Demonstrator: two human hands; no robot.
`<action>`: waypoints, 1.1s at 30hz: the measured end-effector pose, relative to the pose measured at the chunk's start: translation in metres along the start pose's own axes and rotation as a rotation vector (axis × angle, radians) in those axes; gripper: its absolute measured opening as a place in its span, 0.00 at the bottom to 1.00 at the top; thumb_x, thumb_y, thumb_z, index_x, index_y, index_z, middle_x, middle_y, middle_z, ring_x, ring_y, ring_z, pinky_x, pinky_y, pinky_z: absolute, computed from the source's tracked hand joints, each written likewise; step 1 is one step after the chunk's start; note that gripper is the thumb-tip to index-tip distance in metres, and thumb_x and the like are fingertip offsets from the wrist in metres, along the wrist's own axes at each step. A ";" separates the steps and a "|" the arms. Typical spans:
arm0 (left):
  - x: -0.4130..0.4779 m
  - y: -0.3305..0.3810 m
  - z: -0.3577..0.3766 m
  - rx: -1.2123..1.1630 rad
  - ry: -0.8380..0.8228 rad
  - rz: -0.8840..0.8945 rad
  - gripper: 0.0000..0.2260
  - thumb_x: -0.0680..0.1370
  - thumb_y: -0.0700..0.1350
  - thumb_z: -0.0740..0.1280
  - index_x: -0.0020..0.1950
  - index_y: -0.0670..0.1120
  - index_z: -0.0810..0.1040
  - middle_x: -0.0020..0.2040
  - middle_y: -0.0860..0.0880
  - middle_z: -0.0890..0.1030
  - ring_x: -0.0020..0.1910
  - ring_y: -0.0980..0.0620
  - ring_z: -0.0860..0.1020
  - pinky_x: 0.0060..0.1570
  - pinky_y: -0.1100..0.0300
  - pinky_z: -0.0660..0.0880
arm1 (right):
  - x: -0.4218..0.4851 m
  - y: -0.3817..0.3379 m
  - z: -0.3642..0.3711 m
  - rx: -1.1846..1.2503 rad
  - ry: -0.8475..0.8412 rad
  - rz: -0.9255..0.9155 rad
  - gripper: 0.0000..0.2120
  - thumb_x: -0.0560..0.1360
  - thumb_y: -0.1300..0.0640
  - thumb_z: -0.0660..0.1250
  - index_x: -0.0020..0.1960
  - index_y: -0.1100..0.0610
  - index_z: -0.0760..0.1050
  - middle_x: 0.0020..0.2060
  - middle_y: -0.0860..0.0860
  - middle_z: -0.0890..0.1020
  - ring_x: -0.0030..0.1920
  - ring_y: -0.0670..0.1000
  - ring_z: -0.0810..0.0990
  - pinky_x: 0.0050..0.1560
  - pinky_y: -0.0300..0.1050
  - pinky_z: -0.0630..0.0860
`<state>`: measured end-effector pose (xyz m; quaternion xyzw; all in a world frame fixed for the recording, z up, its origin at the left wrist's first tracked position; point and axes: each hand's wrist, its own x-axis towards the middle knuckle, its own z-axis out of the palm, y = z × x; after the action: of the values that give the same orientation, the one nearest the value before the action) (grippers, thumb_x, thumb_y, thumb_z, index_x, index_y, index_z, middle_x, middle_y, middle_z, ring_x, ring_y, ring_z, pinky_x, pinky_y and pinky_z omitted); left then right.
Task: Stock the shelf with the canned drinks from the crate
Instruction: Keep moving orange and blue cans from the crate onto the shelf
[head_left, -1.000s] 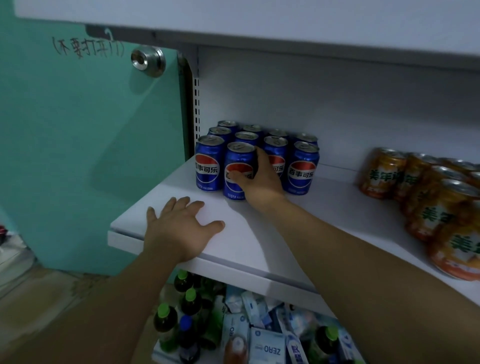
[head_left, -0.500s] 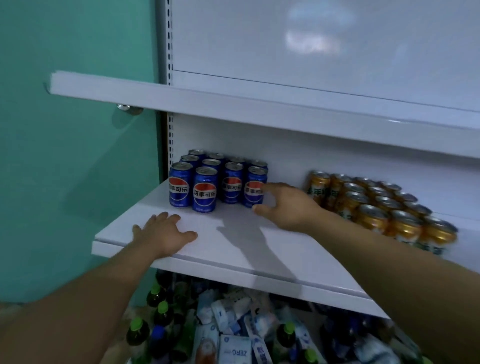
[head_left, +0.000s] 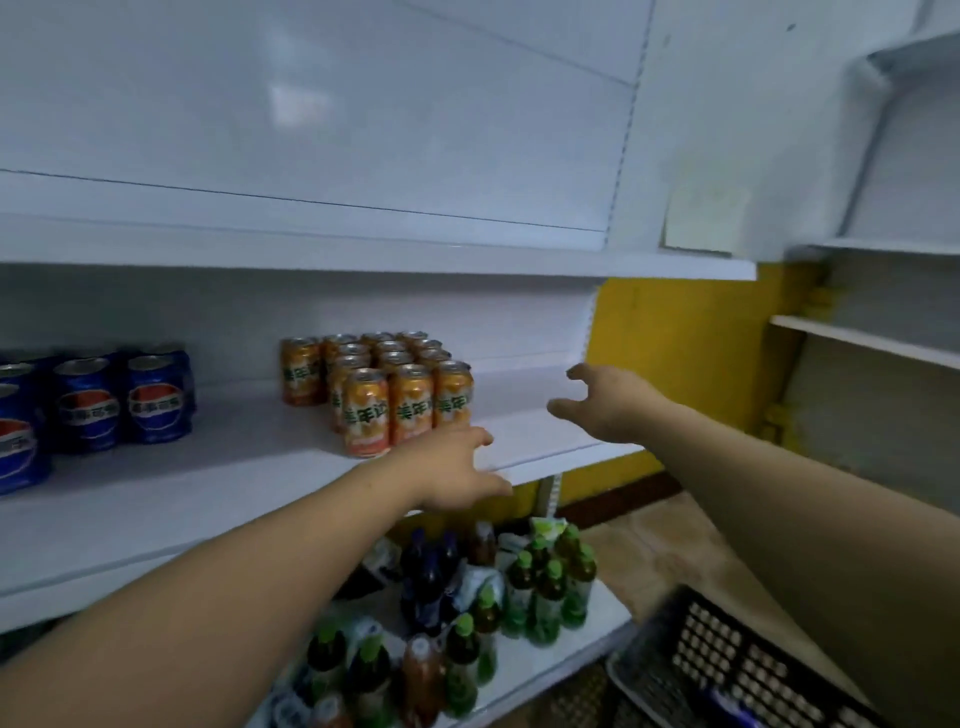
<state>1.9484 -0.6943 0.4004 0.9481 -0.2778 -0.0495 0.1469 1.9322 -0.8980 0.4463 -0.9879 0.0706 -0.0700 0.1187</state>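
Note:
Several blue cola cans (head_left: 98, 405) stand in a block at the left of the white shelf (head_left: 218, 488). To their right stands a block of several orange cans (head_left: 384, 389). My left hand (head_left: 457, 473) hovers by the shelf's front edge just below the front orange cans, fingers spread and holding nothing. My right hand (head_left: 597, 405) is over the bare right end of the shelf, fingers loosely curved and empty. The black crate (head_left: 737, 670) sits at the lower right, partly hidden behind my right arm.
Above is another white shelf (head_left: 363, 254). Below, a lower shelf holds several green-capped bottles (head_left: 540, 587) and packets. A yellow wall (head_left: 691, 348) and a second shelving unit (head_left: 872, 338) stand to the right.
The view swung right from the blue cans to the orange ones. My right hand left the blue cans and moved to the shelf's right end; my left hand lifted off the shelf and moved right.

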 end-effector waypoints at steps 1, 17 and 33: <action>0.009 0.021 0.007 0.023 -0.023 0.053 0.34 0.75 0.63 0.64 0.76 0.50 0.60 0.77 0.49 0.60 0.73 0.48 0.62 0.71 0.54 0.62 | -0.009 0.026 -0.002 -0.007 0.004 0.058 0.33 0.78 0.38 0.61 0.77 0.53 0.60 0.68 0.55 0.73 0.57 0.56 0.76 0.51 0.47 0.72; 0.115 0.247 0.209 0.085 -0.546 0.569 0.34 0.72 0.63 0.66 0.75 0.52 0.62 0.73 0.50 0.67 0.69 0.49 0.69 0.67 0.51 0.68 | -0.185 0.321 0.042 0.127 -0.023 0.909 0.35 0.76 0.38 0.63 0.77 0.54 0.60 0.74 0.53 0.67 0.72 0.55 0.67 0.69 0.49 0.67; 0.303 0.286 0.450 -0.006 -0.850 0.362 0.27 0.73 0.58 0.69 0.70 0.52 0.69 0.69 0.49 0.72 0.63 0.50 0.74 0.63 0.53 0.71 | -0.117 0.535 0.250 0.544 -0.194 1.139 0.25 0.80 0.44 0.62 0.73 0.54 0.66 0.66 0.53 0.74 0.64 0.55 0.73 0.58 0.43 0.68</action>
<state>1.9779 -1.2012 0.0560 0.7794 -0.4744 -0.4082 0.0290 1.7905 -1.3382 0.0604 -0.7318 0.5535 0.0782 0.3899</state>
